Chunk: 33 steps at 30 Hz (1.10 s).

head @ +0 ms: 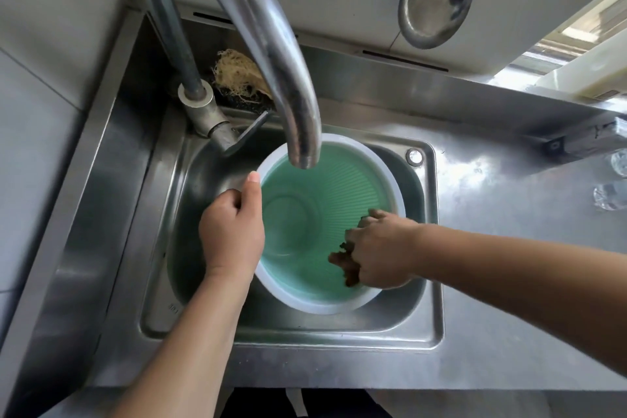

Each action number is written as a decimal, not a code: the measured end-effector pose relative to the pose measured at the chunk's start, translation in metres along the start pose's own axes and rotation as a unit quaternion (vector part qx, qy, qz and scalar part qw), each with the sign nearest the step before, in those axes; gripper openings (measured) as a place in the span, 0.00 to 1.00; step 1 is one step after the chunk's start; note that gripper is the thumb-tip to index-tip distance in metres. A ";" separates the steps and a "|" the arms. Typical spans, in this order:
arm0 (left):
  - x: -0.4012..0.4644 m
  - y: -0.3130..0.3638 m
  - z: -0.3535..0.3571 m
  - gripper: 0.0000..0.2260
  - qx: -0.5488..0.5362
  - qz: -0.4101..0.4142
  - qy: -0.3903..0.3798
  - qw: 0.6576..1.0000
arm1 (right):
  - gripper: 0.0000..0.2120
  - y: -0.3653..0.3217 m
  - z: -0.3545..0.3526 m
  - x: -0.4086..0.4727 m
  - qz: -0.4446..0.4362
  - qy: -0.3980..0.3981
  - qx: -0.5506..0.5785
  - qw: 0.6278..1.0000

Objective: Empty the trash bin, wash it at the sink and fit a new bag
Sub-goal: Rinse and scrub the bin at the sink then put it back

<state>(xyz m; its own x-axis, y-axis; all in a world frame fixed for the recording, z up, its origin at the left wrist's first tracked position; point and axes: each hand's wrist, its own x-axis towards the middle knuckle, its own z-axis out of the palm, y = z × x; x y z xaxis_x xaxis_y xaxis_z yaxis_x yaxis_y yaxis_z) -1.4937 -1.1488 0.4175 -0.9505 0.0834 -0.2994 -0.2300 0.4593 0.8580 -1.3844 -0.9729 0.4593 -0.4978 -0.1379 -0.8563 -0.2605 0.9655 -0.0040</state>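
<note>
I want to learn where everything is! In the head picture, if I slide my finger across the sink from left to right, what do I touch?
Sink edge → left hand holding the bin rim → bin → right hand with a scrubber → glasses

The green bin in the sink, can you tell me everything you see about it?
The bin is round, looks plastic, green and ribbed inside, with a white rim. It sits tilted in the steel sink, its mouth under the tap. The left hand grips its rim; the right hand rubs a brown scrubber inside.
</note>
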 end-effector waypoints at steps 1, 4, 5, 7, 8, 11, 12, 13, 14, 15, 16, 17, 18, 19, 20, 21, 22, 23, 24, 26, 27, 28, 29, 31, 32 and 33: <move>0.000 0.002 0.001 0.30 0.004 -0.001 0.002 1.000 | 0.24 0.008 -0.001 -0.002 -0.002 0.001 -0.042 0.999; 0.000 0.006 0.001 0.29 0.005 -0.017 0.001 1.000 | 0.18 0.025 -0.003 -0.010 0.019 0.060 -0.099 0.993; 0.000 0.007 0.001 0.29 0.003 -0.024 -0.001 1.000 | 0.17 0.027 -0.003 -0.014 0.024 0.093 -0.106 0.990; 0.000 0.007 -0.001 0.29 0.004 -0.032 -0.004 0.999 | 0.21 0.030 0.000 -0.026 0.020 0.171 -0.089 0.981; 0.001 0.005 -0.002 0.30 0.006 -0.035 -0.005 0.999 | 0.22 0.033 0.003 -0.032 0.017 0.223 -0.073 0.972; 0.004 -0.003 -0.004 0.27 0.005 -0.039 0.000 0.999 | 0.15 0.053 0.016 -0.045 0.057 0.443 0.024 0.895; 0.005 -0.006 -0.005 0.26 0.003 -0.041 0.003 0.999 | 0.15 0.065 0.019 -0.048 0.085 0.494 0.069 0.862; 0.006 -0.007 -0.006 0.25 0.001 -0.044 0.004 0.999 | 0.16 0.079 0.022 -0.049 0.115 0.527 0.102 0.836; 0.008 -0.009 -0.006 0.27 0.001 -0.046 0.001 0.999 | 0.17 0.095 0.026 -0.048 0.146 0.543 0.117 0.819; 0.009 -0.010 -0.006 0.28 0.005 -0.049 -0.003 0.999 | 0.16 0.113 0.033 -0.046 0.180 0.545 0.120 0.810; 0.010 -0.011 -0.006 0.29 0.010 -0.052 -0.005 0.999 | 0.15 0.131 0.039 -0.043 0.221 0.535 0.127 0.805; 0.011 -0.011 -0.006 0.29 0.015 -0.053 -0.006 0.998 | 0.16 0.149 0.045 -0.038 0.265 0.521 0.146 0.798; 0.012 -0.011 -0.007 0.28 0.020 -0.053 -0.005 0.998 | 0.17 0.163 0.050 -0.031 0.310 0.506 0.179 0.784; 0.013 -0.010 -0.008 0.26 0.025 -0.053 -0.004 0.998 | 0.16 0.175 0.054 -0.023 0.354 0.493 0.215 0.765; 0.013 -0.009 -0.009 0.25 0.026 -0.054 -0.002 0.998 | 0.15 0.182 0.057 -0.012 0.389 0.481 0.243 0.747; 0.012 -0.008 -0.009 0.22 0.027 -0.056 -0.001 0.998 | 0.15 0.186 0.060 0.000 0.410 0.467 0.261 0.739; 0.012 -0.007 -0.011 0.20 0.028 -0.058 0.004 0.998 | 0.18 0.186 0.065 0.013 0.421 0.442 0.274 0.743; 0.012 -0.005 -0.011 0.19 0.030 -0.059 0.009 0.998 | 0.22 0.185 0.071 0.025 0.431 0.406 0.282 0.755; 0.011 -0.004 -0.012 0.19 0.032 -0.063 0.012 0.997 | 0.27 0.182 0.076 0.035 0.443 0.368 0.281 0.768; 0.009 -0.001 -0.013 0.19 0.022 -0.076 0.009 0.997 | 0.34 0.180 0.084 0.045 0.464 0.321 0.264 0.782; 0.008 0.000 -0.012 0.19 0.014 -0.084 0.007 0.996 | 0.37 0.182 0.085 0.046 0.465 0.314 0.264 0.785; 0.006 0.001 -0.012 0.20 0.006 -0.096 0.004 0.995 | 0.38 0.184 0.084 0.045 0.459 0.307 0.270 0.788; 0.003 0.002 -0.011 0.21 -0.006 -0.113 0.002 0.994 | 0.40 0.187 0.083 0.042 0.451 0.298 0.276 0.795; -0.003 0.006 -0.008 0.20 -0.033 -0.140 -0.001 0.990 | 0.42 0.190 0.079 0.034 0.434 0.278 0.292 0.805; -0.006 0.009 -0.007 0.20 -0.040 -0.146 -0.002 0.989 | 0.43 0.189 0.076 0.029 0.428 0.278 0.303 0.805; -0.009 0.013 -0.006 0.19 -0.047 -0.153 -0.002 0.987 | 0.42 0.184 0.073 0.023 0.424 0.292 0.307 0.800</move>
<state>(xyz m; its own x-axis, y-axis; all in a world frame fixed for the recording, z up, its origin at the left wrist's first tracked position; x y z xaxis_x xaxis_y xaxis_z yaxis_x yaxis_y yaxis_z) -1.4895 -1.1488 0.4333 -0.8331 -0.0432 -0.5514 -0.5244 0.3787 0.7626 -1.3837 -0.7821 0.4016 -0.6284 0.7181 -0.2990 0.7425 0.6683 0.0447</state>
